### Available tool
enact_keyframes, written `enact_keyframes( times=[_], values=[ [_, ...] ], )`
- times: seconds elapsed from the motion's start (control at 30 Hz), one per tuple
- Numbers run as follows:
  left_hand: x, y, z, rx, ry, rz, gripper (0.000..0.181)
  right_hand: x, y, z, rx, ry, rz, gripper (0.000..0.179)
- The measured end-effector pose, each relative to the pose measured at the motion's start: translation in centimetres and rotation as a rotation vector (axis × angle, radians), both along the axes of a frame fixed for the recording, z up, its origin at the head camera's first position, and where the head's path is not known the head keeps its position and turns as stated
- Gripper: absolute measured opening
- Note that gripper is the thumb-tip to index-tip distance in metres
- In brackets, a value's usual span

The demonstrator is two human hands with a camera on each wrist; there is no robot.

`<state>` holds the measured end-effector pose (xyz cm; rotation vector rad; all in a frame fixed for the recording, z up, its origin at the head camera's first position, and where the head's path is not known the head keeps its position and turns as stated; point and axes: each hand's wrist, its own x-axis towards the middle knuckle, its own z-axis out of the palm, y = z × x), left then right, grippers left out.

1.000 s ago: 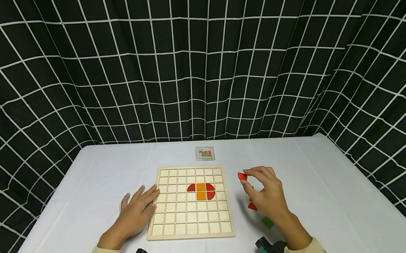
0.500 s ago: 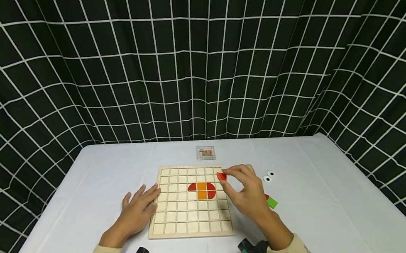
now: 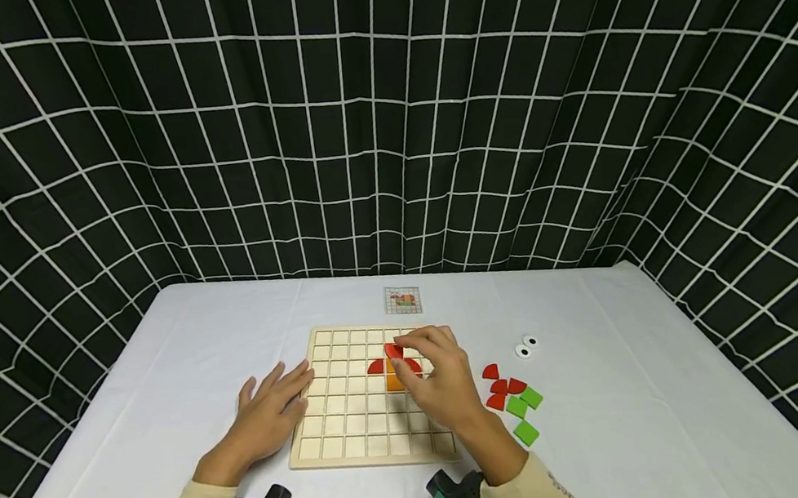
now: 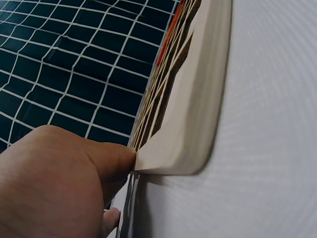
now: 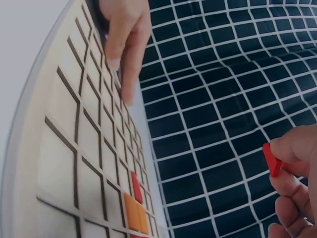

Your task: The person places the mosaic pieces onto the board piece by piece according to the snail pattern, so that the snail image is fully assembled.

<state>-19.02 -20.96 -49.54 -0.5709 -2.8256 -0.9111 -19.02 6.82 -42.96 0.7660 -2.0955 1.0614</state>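
Observation:
A pale wooden grid board (image 3: 353, 427) lies on the white table. Orange squares (image 3: 394, 382) and red quarter-round tiles (image 3: 376, 367) sit in its upper middle cells. My right hand (image 3: 443, 379) pinches a red quarter-round tile (image 3: 393, 351) between thumb and fingertips, over the board near the orange squares. In the right wrist view that red tile (image 5: 272, 160) is held on edge, raised off the board. My left hand (image 3: 270, 416) rests flat at the board's left edge with fingers straight; in the left wrist view its thumb (image 4: 114, 156) touches the board's rim.
Right of the board lie several loose red quarter-round tiles (image 3: 499, 386), green squares (image 3: 527, 433) and two white eye discs (image 3: 523, 351). A small pattern card (image 3: 402, 300) lies behind the board. A black gridded curtain (image 3: 384, 119) surrounds the table.
My right hand has carried the red tile leftward from beside the board to above the orange squares, uncovering the loose tiles on the right. The left hand has stayed in place.

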Motion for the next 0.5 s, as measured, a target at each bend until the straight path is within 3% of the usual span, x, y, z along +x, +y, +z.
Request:
enact_keyframes(
  times=[0.5],
  values=[
    [-0.3, -0.2, -0.1, -0.011, -0.013, -0.015, 0.043, -0.8, -2.7, -3.7, -0.017, -0.103, -0.058, 0.019]
  ],
)
